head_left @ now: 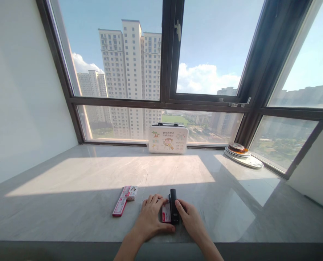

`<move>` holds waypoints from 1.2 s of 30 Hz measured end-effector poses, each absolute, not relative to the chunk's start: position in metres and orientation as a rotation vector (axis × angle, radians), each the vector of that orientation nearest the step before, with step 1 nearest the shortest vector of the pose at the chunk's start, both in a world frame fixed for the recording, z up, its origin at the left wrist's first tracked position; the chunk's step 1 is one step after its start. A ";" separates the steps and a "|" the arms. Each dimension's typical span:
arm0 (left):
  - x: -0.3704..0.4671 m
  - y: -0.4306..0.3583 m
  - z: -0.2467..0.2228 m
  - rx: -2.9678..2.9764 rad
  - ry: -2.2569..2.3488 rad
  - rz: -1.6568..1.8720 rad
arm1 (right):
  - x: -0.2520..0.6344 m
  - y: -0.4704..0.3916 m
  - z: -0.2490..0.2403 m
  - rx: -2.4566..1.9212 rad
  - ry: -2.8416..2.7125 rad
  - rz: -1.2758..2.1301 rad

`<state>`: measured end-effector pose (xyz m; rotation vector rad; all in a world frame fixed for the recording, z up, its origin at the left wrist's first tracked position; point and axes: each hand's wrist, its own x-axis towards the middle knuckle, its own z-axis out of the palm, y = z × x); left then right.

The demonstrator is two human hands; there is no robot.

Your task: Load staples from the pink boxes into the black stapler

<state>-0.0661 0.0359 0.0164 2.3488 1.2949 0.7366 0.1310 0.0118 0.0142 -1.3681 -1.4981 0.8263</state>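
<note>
A black stapler (174, 208) lies lengthwise on the stone sill. My right hand (190, 217) grips its right side, thumb along the top edge and the other fingers mostly hidden. Snug against the stapler's left side is a small pink-and-white box (166, 214). My left hand (150, 215) curls around this box, fingertips at its far end and thumb at the near end by the stapler's base. Left of my hands sit a long pink-and-white box (120, 205) and a smaller staple box (133, 193) touching it.
A white carry case (168, 139) with cartoon prints stands against the window. Stacked plates or round lids (243, 156) rest in the right corner. The stone sill (82, 214) ends in a front edge near my wrists. Dark window frames (165, 105) border the back.
</note>
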 end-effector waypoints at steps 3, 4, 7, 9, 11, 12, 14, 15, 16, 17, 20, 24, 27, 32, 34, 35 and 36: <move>-0.083 0.031 0.018 2.274 1.241 0.941 | 0.134 0.011 0.008 -1.415 -1.422 0.779; -0.094 0.030 0.016 2.252 1.283 1.037 | 0.135 0.011 0.006 -1.438 -1.398 0.766; -0.145 0.030 0.001 2.201 1.664 1.271 | 0.136 0.010 0.001 -1.491 -1.368 0.727; -0.182 0.030 -0.014 2.105 2.018 1.284 | 0.136 0.010 0.001 -1.493 -1.379 0.712; -0.211 0.027 -0.026 2.126 2.116 1.173 | 0.135 0.009 0.002 -1.481 -1.397 0.714; -0.220 0.024 -0.031 2.161 2.097 1.116 | 0.135 0.009 0.003 -1.477 -1.407 0.721; -0.225 0.016 -0.032 2.240 1.971 1.020 | 0.136 0.009 0.003 -1.476 -1.429 0.735; -0.222 0.012 -0.029 2.262 1.895 0.985 | 0.136 0.009 0.002 -1.478 -1.439 0.736; -0.217 0.008 -0.024 2.273 1.814 0.948 | 0.136 0.009 0.002 -1.481 -1.452 0.735; -0.209 0.005 -0.018 2.273 1.730 0.908 | 0.137 0.009 0.001 -1.485 -1.463 0.730; -0.179 0.000 0.003 2.225 1.509 0.789 | 0.137 0.009 -0.001 -1.496 -1.489 0.727; -0.141 0.004 0.015 2.202 1.455 0.756 | 0.138 0.009 -0.002 -1.499 -1.497 0.724; -0.129 0.007 0.010 2.178 1.609 0.790 | 0.138 0.009 -0.002 -1.486 -1.503 0.711; -0.150 0.008 0.010 2.129 1.398 0.681 | 0.138 0.009 -0.004 -1.476 -1.508 0.721; -0.158 0.010 0.015 2.086 1.303 0.647 | 0.138 0.009 -0.004 -1.475 -1.513 0.722; -0.158 0.011 0.019 2.063 1.293 0.643 | 0.138 0.009 -0.004 -1.477 -1.517 0.722; -0.155 0.013 0.022 2.042 1.301 0.648 | 0.138 0.009 -0.004 -1.480 -1.522 0.720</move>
